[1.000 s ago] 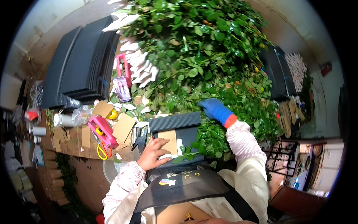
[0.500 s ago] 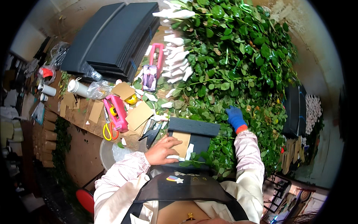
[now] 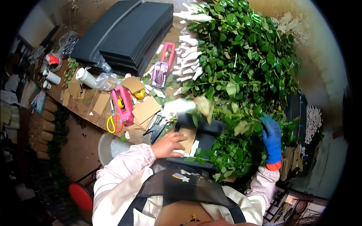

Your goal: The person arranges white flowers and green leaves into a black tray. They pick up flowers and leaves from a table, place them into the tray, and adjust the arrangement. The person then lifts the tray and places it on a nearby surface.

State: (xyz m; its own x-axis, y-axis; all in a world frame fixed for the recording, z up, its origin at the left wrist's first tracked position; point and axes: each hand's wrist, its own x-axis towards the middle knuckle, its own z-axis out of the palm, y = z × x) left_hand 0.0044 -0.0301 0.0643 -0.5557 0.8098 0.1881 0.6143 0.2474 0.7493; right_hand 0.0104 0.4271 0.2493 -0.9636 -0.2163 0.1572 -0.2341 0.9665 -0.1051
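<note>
Fingers (image 3: 178,138) of left hand (image 3: 166,145) spread on cardboard (image 3: 189,135); blue-gloved right hand (image 3: 271,140), fingers gripping leafy stem (image 3: 227,113).

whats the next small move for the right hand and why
Probably lower the leafy stem onto the black sheet: the gloved right hand seems to hold its right end, its blurred white end points left, and the left hand rests against the brown card on that sheet, perhaps steadying it.
</note>
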